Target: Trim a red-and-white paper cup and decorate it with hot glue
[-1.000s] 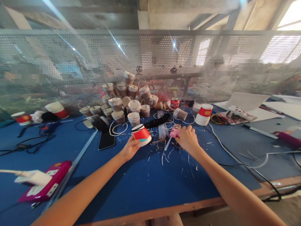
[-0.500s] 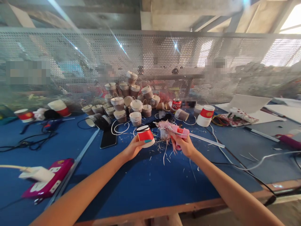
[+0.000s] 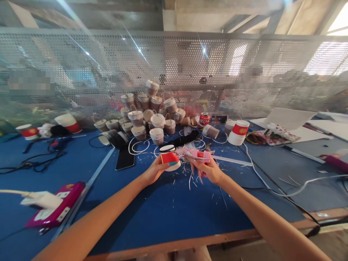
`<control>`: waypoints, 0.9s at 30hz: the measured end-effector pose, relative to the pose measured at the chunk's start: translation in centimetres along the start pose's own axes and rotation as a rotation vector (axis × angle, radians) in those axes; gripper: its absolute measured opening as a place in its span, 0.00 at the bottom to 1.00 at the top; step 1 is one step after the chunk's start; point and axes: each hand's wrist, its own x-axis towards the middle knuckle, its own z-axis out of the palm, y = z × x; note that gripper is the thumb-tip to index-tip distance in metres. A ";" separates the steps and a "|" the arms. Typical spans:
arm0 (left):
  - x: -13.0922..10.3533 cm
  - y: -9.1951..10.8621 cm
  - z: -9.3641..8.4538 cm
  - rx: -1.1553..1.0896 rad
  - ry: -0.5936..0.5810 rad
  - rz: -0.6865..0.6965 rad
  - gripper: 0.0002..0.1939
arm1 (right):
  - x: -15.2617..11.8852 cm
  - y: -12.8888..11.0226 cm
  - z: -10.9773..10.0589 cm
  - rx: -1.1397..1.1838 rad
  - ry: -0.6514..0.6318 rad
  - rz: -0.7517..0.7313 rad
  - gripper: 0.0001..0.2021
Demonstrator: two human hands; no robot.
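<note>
My left hand is closed round a red and white paper cup, tilted above the blue table, with a black band near its upper rim. In my right hand is a pink glue gun, its front covered in pale strands. A clear glue stick juts from its back to the right. The glue gun's nozzle end is at the right side of the cup; whether they touch I cannot tell. White scraps lie on the table beneath both hands.
Several small handled buckets are piled at the back by a perforated metal screen. A phone and a magenta power strip lie left. A soda can, upturned cups and a white cord are right.
My right hand has moved left with the glue gun, bringing its nozzle end up to the cup. The cup in my left hand has shifted only slightly.
</note>
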 end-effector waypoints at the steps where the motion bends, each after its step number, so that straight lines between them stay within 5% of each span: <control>1: 0.0 0.0 0.0 0.001 0.003 -0.004 0.24 | 0.0 0.1 0.0 0.002 -0.001 0.005 0.16; 27: 0.1 -0.2 -0.2 -0.004 -0.002 -0.003 0.26 | -0.1 -0.1 0.5 -0.027 -0.007 0.019 0.17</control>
